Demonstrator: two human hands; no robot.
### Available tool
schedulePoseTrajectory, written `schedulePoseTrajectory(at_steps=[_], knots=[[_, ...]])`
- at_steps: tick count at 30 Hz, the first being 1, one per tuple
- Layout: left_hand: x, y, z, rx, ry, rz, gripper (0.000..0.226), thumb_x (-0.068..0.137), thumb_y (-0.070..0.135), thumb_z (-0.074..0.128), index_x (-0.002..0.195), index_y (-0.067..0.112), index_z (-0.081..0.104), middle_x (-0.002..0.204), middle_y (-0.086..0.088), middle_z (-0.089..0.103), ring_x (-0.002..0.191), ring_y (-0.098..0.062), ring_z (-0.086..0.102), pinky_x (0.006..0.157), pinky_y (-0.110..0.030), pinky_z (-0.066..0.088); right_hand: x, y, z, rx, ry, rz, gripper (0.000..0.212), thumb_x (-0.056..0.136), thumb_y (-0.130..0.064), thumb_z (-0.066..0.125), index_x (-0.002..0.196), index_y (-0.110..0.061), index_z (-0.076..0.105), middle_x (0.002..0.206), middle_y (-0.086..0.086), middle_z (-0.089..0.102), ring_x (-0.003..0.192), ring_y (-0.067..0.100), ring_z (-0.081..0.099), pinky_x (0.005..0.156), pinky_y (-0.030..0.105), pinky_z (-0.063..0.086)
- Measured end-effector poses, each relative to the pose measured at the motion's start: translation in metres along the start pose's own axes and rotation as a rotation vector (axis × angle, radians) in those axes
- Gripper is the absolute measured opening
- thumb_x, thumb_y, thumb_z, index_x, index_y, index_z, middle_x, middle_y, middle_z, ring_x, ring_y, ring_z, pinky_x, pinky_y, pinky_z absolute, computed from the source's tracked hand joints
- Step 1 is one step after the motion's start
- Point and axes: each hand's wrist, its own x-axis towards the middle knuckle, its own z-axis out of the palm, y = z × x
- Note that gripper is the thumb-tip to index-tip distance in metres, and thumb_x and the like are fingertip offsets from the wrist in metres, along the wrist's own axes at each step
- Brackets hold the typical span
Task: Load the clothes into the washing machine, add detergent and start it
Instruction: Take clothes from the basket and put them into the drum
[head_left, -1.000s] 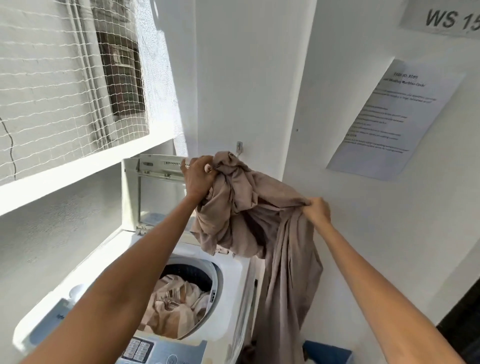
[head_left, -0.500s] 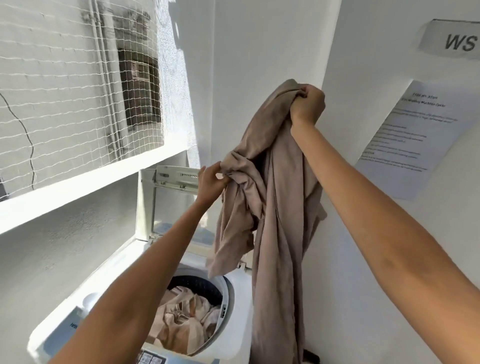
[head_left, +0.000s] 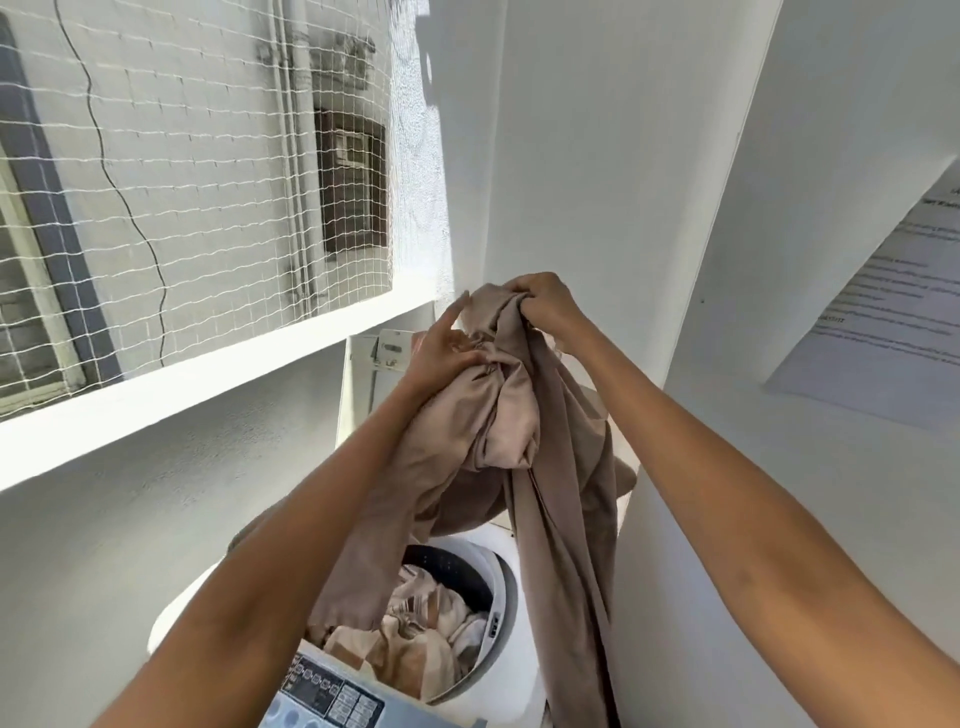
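A long taupe cloth (head_left: 550, 499) hangs above the white top-loading washing machine (head_left: 511, 597). My right hand (head_left: 545, 306) grips its bunched top. My left hand (head_left: 441, 348) holds a fold of it just below and to the left, fingers partly extended. One end of the cloth trails down past the machine's right side; another part hangs into the drum opening. The drum (head_left: 457, 571) holds beige and white clothes (head_left: 410, 639). The machine's lid (head_left: 363, 384) stands open behind the cloth. The control panel (head_left: 332, 696) shows at the bottom edge.
A white ledge (head_left: 208, 384) runs along the left under a netted opening (head_left: 197, 171). White walls close in behind and to the right, where a printed notice (head_left: 883, 312) is stuck.
My right hand came down from high up and now meets my left hand above the machine. The cloth is gathered lower, with part of it hanging into the drum.
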Motion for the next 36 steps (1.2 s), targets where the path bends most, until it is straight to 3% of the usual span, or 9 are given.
schedulePoseTrajectory(at_steps=[5,9,13,16,19,21,24,26,36], knots=[[0.0,0.01,0.013,-0.061,0.045,-0.064,0.036,0.07,0.022,0.076,0.106,0.021,0.07,0.077,-0.006,0.071,0.069,-0.009,0.061,0.072,-0.027,0.05,-0.006,-0.004,-0.017,-0.088,-0.363,-0.041,0.045,0.083,0.008,0.041,0.119,-0.006,0.064,0.12,0.011,0.064,0.107,0.017,0.058,0.096,0.026,0.046],[0.001,-0.006,0.023,-0.019,0.158,-0.16,0.015,0.061,0.038,0.063,0.071,0.03,0.07,0.066,0.0,0.071,0.072,-0.022,0.068,0.074,-0.052,0.053,-0.025,0.014,-0.029,0.129,-0.48,-0.021,0.046,0.087,0.001,0.055,0.131,-0.012,0.054,0.12,0.002,0.062,0.105,0.007,0.059,0.09,0.016,0.049],[-0.001,-0.012,0.02,-0.056,0.166,-0.193,0.022,0.057,0.037,0.061,0.068,0.019,0.068,0.068,-0.011,0.07,0.063,-0.017,0.059,0.072,-0.05,0.052,-0.067,0.096,-0.016,0.217,-0.134,0.102,0.076,0.081,-0.029,0.074,0.144,-0.019,0.033,0.137,0.0,0.045,0.121,0.01,0.045,0.102,0.026,0.041],[-0.004,-0.015,0.015,-0.104,0.155,-0.184,0.024,0.058,0.032,0.063,0.068,0.011,0.069,0.07,-0.014,0.07,0.064,-0.013,0.056,0.065,-0.039,0.049,-0.107,0.192,0.021,-0.207,-0.257,0.218,0.119,0.048,-0.073,0.078,0.144,-0.026,0.026,0.142,-0.002,0.042,0.131,0.019,0.041,0.109,0.044,0.036],[-0.009,-0.006,0.014,-0.161,0.157,-0.174,0.026,0.063,0.019,0.064,0.074,-0.004,0.066,0.071,-0.016,0.066,0.066,-0.015,0.055,0.063,-0.034,0.044,-0.144,0.253,0.06,-0.13,-0.293,0.429,0.139,0.035,-0.076,0.079,0.147,-0.022,0.016,0.143,0.0,0.044,0.133,0.023,0.042,0.109,0.044,0.037],[-0.011,0.003,0.016,-0.201,0.145,-0.145,0.016,0.071,0.008,0.066,0.075,-0.008,0.066,0.072,-0.014,0.066,0.067,-0.016,0.057,0.063,-0.032,0.046,-0.17,0.233,0.073,-0.142,-0.296,0.491,0.128,0.044,-0.068,0.08,0.145,-0.019,0.02,0.138,0.003,0.049,0.128,0.028,0.047,0.105,0.041,0.04],[-0.013,0.013,0.015,-0.269,0.149,-0.096,0.004,0.077,0.001,0.067,0.074,0.002,0.07,0.074,-0.013,0.068,0.07,-0.016,0.06,0.064,-0.029,0.049,-0.173,0.212,0.084,-0.299,-0.084,0.537,0.056,0.078,-0.043,0.066,0.121,-0.009,0.054,0.118,0.011,0.064,0.11,0.034,0.058,0.087,0.037,0.048],[-0.012,0.014,0.009,-0.281,0.195,-0.107,0.023,0.077,0.001,0.067,0.064,0.02,0.069,0.066,-0.001,0.068,0.066,-0.011,0.06,0.063,-0.027,0.048,-0.169,0.197,0.074,-0.372,0.051,0.556,0.035,0.083,-0.036,0.059,0.103,-0.007,0.064,0.106,0.014,0.068,0.101,0.035,0.062,0.081,0.037,0.05],[-0.034,-0.045,-0.006,-0.352,0.38,-0.337,0.028,0.078,0.002,0.068,0.056,0.016,0.057,0.061,-0.004,0.059,0.059,-0.011,0.054,0.056,-0.026,0.044,-0.064,0.064,-0.067,-0.275,0.582,0.313,0.031,0.081,-0.008,0.05,0.102,-0.015,0.072,0.106,0.019,0.069,0.101,0.04,0.061,0.08,0.037,0.048]])
